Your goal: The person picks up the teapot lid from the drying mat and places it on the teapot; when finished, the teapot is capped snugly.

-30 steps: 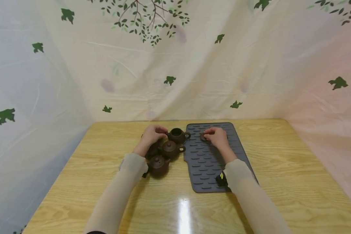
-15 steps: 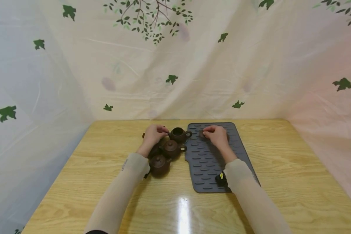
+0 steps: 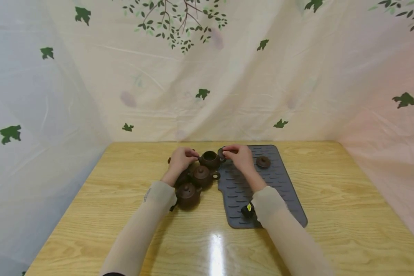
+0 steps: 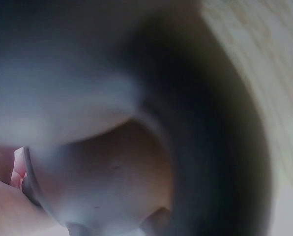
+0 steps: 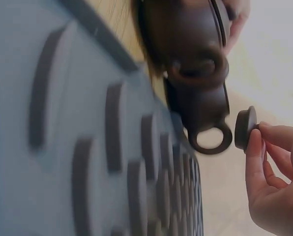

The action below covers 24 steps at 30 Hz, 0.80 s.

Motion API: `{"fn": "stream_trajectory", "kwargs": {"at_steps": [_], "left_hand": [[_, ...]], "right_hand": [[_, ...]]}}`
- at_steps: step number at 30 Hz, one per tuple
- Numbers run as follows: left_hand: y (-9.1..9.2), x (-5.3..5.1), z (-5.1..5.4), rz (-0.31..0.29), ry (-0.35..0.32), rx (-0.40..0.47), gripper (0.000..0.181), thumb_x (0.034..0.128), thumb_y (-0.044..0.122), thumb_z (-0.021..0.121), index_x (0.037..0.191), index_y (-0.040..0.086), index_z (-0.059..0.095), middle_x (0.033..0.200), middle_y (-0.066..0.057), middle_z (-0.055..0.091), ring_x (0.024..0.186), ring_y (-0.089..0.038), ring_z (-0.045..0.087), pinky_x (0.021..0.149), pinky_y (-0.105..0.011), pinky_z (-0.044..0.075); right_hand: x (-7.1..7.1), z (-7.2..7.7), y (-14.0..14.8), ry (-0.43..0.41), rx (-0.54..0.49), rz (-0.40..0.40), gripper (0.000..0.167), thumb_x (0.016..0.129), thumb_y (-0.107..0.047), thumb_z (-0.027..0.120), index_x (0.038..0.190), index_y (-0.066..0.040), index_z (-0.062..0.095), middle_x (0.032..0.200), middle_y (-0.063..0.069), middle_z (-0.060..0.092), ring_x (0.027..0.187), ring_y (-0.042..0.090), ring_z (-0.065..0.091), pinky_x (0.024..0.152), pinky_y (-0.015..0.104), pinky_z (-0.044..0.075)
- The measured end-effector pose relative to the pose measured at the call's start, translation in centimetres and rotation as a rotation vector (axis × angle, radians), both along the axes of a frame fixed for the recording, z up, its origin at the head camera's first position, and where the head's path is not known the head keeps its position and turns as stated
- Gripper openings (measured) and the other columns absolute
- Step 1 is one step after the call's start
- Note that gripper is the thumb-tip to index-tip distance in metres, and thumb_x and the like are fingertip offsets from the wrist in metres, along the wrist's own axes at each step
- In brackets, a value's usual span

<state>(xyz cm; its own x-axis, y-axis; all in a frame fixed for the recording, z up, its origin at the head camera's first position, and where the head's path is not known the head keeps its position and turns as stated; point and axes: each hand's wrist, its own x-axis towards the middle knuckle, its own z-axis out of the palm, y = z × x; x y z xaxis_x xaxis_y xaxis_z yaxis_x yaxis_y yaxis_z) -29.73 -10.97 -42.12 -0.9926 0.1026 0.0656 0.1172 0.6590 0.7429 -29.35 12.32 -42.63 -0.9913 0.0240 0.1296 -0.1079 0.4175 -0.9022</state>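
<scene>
Fingers of the right hand (image 3: 241,158) are brought close together, and between thumb and fingertips they pinch a small dark brown lid (image 3: 221,154) on its knob side. This lid is in the air, near the handle of a lidless teapot (image 3: 210,164); in the right wrist view a gap is visible between the lid and the ring of the handle. The lidless teapot stands upright, with its round mouth uncovered, at the far side of the table (image 3: 89,214), and its handle points toward the grey mat (image 3: 277,188). Fingers of the left hand (image 3: 180,159) are also narrow, and their tips hold this teapot at its spout, on the side opposite to the handle. Nearer to the person, a middle teapot (image 3: 201,178) and a front teapot (image 3: 188,200) stand upright with their lids on; whether the pots touch each other, one cannot tell with certainty. Another dark brown piece (image 3: 183,177) is partly hidden by the left wrist, so its form is not clear. On the mat, to the right of the right hand, a second lid (image 3: 263,162) lies with its knob upward. Beside the cuff of the right sleeve (image 3: 286,230) is a small black device (image 3: 247,211) with a yellow mark. Behind the table hangs a pale cloth (image 3: 158,88) printed with green birds and leafy branches.
</scene>
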Motion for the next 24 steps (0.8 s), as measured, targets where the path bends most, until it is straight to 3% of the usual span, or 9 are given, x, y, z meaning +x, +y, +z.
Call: {"fn": "stream_trajectory", "kwargs": {"at_steps": [7, 12, 24], "left_hand": [[0.0, 0.0, 0.0, 0.010, -0.006, -0.004, 0.011, 0.0921, 0.014, 0.072, 0.100, 0.010, 0.078, 0.113, -0.012, 0.074, 0.103, -0.028, 0.070, 0.085, -0.039, 0.058], [0.0, -0.1, -0.2, 0.007, 0.003, -0.015, 0.011, 0.0917, 0.013, 0.072, 0.100, 0.010, 0.079, 0.113, -0.011, 0.074, 0.104, -0.027, 0.070, 0.086, -0.039, 0.057], [0.0, -0.2, -0.4, -0.004, 0.031, -0.005, 0.011, 0.0911, 0.010, 0.072, 0.099, 0.008, 0.079, 0.114, -0.012, 0.074, 0.108, -0.028, 0.069, 0.090, -0.041, 0.057]], "right_hand": [[0.0, 0.4, -2.4, 0.014, -0.014, 0.035, 0.020, 0.092, -0.017, 0.072, 0.109, -0.007, 0.076, 0.106, 0.015, 0.076, 0.091, 0.026, 0.073, 0.080, 0.039, 0.059], [-0.2, 0.4, -3.8, 0.012, -0.002, 0.051, 0.019, 0.091, -0.016, 0.073, 0.107, -0.007, 0.076, 0.105, 0.014, 0.076, 0.091, 0.026, 0.074, 0.080, 0.034, 0.060], [-0.7, -0.4, -5.0, 0.040, 0.102, 0.062, 0.013, 0.093, -0.014, 0.071, 0.102, -0.007, 0.076, 0.101, 0.012, 0.076, 0.087, 0.023, 0.073, 0.076, 0.032, 0.060]]}}
